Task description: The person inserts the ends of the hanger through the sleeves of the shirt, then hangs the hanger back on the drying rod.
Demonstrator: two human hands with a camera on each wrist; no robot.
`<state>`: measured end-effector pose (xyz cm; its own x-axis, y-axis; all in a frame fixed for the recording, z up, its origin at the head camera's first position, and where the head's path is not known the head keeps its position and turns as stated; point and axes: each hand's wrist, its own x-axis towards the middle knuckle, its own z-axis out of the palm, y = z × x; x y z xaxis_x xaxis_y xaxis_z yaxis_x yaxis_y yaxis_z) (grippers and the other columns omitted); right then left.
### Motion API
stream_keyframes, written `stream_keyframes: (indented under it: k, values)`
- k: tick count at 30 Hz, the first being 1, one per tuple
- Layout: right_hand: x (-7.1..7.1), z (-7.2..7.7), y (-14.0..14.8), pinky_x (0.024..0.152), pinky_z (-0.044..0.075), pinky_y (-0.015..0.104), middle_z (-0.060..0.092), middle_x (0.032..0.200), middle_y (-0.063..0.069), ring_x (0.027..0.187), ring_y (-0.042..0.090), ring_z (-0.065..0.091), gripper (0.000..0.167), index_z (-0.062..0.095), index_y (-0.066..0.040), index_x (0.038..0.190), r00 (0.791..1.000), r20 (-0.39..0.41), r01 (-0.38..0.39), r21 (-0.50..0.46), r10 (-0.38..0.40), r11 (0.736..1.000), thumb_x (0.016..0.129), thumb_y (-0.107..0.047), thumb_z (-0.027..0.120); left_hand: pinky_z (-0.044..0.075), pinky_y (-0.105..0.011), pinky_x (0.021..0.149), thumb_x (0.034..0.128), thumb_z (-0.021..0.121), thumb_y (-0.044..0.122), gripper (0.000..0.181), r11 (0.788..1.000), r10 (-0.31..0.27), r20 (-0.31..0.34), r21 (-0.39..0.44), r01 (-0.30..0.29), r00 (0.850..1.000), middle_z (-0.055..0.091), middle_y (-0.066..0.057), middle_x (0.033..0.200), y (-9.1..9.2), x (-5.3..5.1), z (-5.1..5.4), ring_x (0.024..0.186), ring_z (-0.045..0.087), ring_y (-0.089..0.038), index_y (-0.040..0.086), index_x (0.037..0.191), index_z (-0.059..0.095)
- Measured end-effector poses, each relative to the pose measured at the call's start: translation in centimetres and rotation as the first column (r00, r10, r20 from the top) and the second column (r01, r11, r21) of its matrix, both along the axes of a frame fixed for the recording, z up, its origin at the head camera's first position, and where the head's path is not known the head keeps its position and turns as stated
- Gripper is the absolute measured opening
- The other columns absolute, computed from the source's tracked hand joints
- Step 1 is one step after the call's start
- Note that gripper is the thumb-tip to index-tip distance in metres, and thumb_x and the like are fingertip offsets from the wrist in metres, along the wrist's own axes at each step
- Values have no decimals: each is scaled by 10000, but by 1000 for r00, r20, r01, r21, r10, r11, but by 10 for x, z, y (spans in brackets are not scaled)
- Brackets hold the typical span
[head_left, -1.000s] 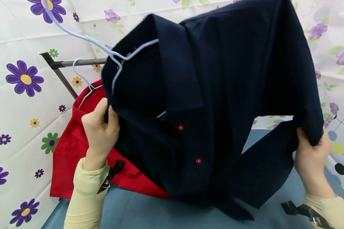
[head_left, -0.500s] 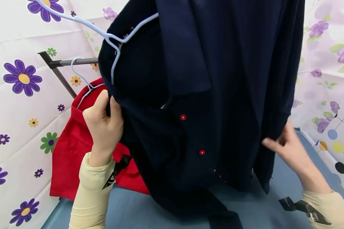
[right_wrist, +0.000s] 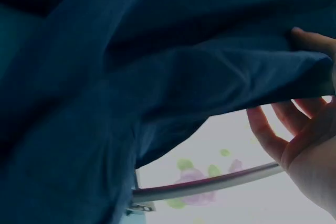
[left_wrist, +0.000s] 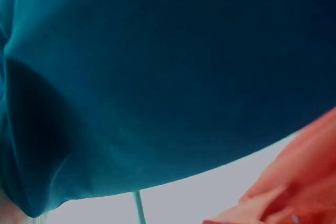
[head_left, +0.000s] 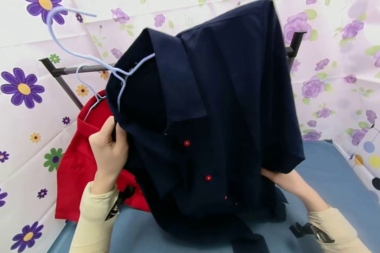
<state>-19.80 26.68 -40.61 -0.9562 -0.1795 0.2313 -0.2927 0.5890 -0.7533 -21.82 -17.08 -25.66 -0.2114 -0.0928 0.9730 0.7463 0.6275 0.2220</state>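
Observation:
A navy collared shirt with red buttons is held up on a pale blue hanger, filling the middle of the head view. My left hand grips the shirt at its left shoulder, just below the collar. On the other side, my right hand is mostly hidden behind the short sleeve. The right wrist view shows that hand at the cloth's edge, thumb against the fabric and the other fingers spread loosely below. Only dark cloth and some red cloth show in the left wrist view.
Behind the left hand a red shirt hangs on another pale hanger from a dark rack. The rack's other end shows at right. Below lies a blue surface; flowered sheets stand behind.
My right hand let go of the sleeve's lower part, moved left and went in behind the sleeve. The shirt rose, then came down and left, uncovering the rack's right end. The left hand keeps its grip.

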Motion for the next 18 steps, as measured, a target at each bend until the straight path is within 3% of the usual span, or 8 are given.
stream_keyframes:
  k: [4, 7, 11, 18]
  values:
    - [-8, -9, -9, 961, 452, 534, 479, 1415, 263, 1222, 392, 525, 732, 370, 36, 1486, 995, 97, -1, -71, 7, 997, 958, -344, 705, 196, -235, 524, 1023, 559, 294, 449, 999, 9, 33, -37, -8, 999, 336, -52, 524, -17, -8, -14, 528, 250, -120, 14, 676, 506]
    - [-16, -17, -11, 1013, 411, 573, 413, 1485, 269, 1302, 416, 470, 825, 288, 13, 1540, 993, 117, 10, -92, 1, 996, 956, -403, 696, 196, -237, 518, 1027, 549, 312, 465, 998, 23, 55, -67, -19, 998, 326, -48, 527, -30, -16, -25, 527, 250, -116, 22, 667, 493]
    - [-24, -28, -13, 1038, 387, 584, 428, 1487, 283, 1329, 434, 457, 786, 336, 16, 1530, 995, 94, 42, -94, -33, 995, 971, -424, 669, 191, -235, 510, 1020, 547, 275, 441, 995, 46, 89, -94, -38, 995, 303, -41, 529, -47, -27, -40, 528, 239, -119, 34, 660, 463]
    - [-37, -43, -13, 988, 430, 565, 523, 1404, 298, 1242, 444, 539, 666, 491, 33, 1439, 993, 67, 96, -34, -93, 995, 1012, -471, 578, 257, -233, 506, 1009, 591, 185, 354, 991, 25, 167, -133, -2, 986, 345, -31, 532, -70, -41, -67, 503, 317, -125, 37, 697, 513]
